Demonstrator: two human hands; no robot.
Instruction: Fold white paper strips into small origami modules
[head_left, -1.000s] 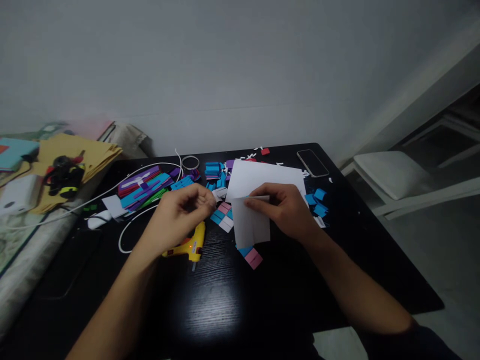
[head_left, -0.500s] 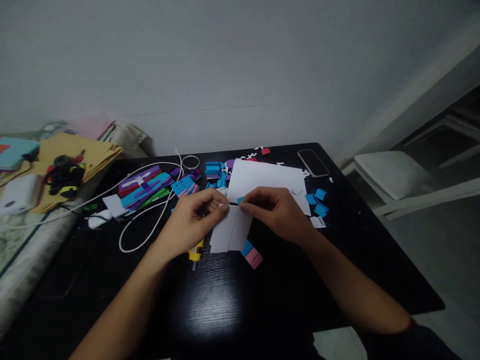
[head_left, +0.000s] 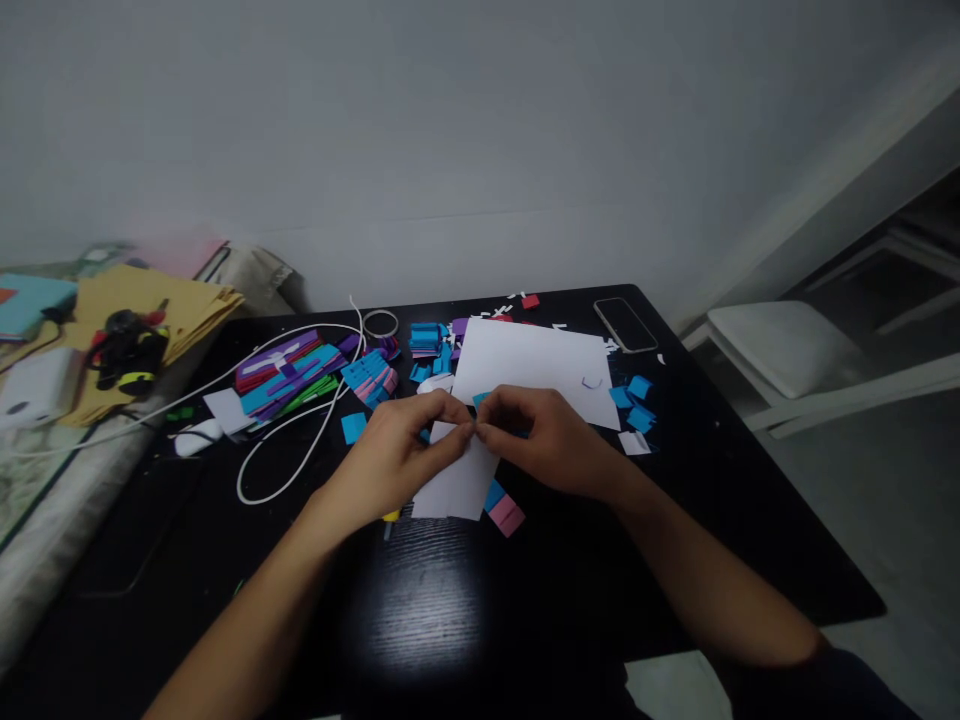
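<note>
Low over the table, my left hand (head_left: 401,445) pinches the upper edge of a white paper piece (head_left: 453,487) between thumb and fingers. My right hand (head_left: 551,438) is closed right beside it, its fingertips meeting the left ones at the paper's top corner. The paper hangs down from there and looks like two overlapping pieces; the fingers hide its top. Under its right side lies a blue and pink folded paper strip (head_left: 505,510). Behind the hands rests a large white sheet (head_left: 532,355). A yellow-handled tool (head_left: 391,518) shows partly below the left hand.
Stacks of coloured paper strips (head_left: 289,375) and a looped white cable (head_left: 247,470) lie left. Blue folded pieces (head_left: 639,400) and a phone (head_left: 625,326) are at the right. Brown envelopes (head_left: 150,310) are piled far left; a white chair (head_left: 780,340) stands right.
My fingertips have come together at the paper's top. The two white pieces, earlier side by side with a gap on top, now overlap more and have shifted slightly left and down.
</note>
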